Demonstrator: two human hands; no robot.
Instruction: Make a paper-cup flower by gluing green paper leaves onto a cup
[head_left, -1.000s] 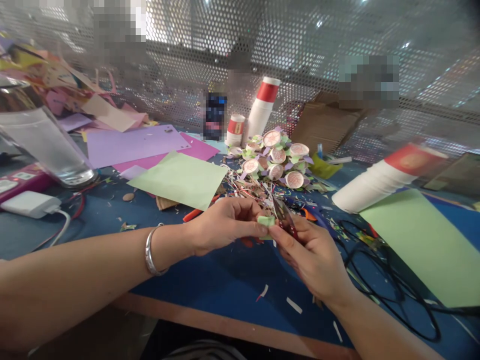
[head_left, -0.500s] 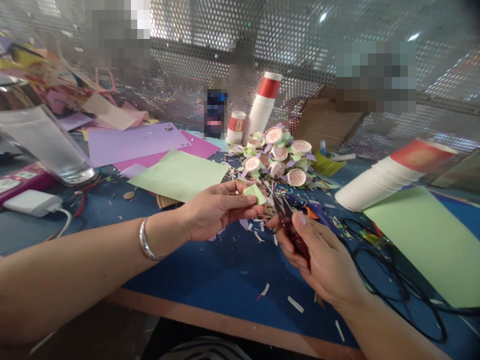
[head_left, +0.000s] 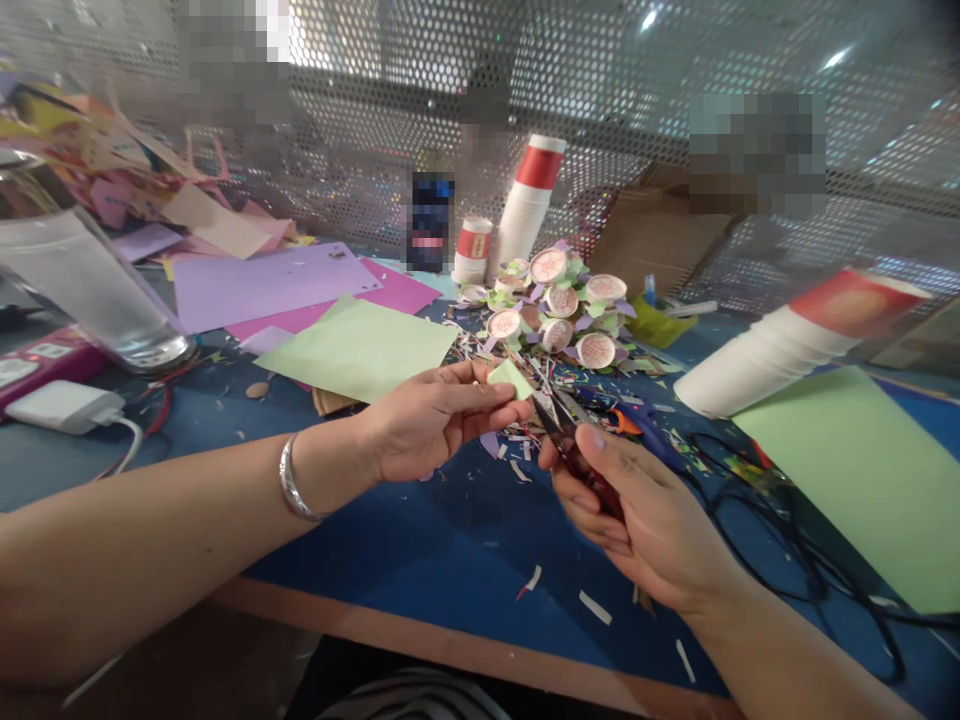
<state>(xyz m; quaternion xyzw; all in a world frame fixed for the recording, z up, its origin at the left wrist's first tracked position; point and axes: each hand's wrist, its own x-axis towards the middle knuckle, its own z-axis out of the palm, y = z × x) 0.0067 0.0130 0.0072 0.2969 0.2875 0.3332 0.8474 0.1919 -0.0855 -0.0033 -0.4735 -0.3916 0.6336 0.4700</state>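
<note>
My left hand [head_left: 442, 412], with a silver bangle on the wrist, pinches a small piece of light green paper [head_left: 511, 381] between thumb and fingers. Dark red-handled scissors [head_left: 574, 455] are gripped in my right hand [head_left: 637, 510]. Their blades point up and left, parted, with the tips close to the paper's right edge; whether they touch it I cannot tell. Just beyond both hands lies a heap of paper scraps [head_left: 517, 440]. Behind it sits a cluster of small round discs [head_left: 555, 333] with green and purple paper pieces attached.
Left stand a glass of water [head_left: 112, 290], a white charger [head_left: 67, 405] and a power strip [head_left: 45, 360]. Green paper [head_left: 360, 345] and purple paper [head_left: 262, 285] lie behind my left hand. Stacked paper cups [head_left: 780, 345] lean at right, near black cables [head_left: 787, 540]. A perforated metal screen [head_left: 360, 90] rises behind.
The scissors have turned slightly and their tips have come nearer the green paper. My right hand has shifted a little down; my left hand stays nearly in place.
</note>
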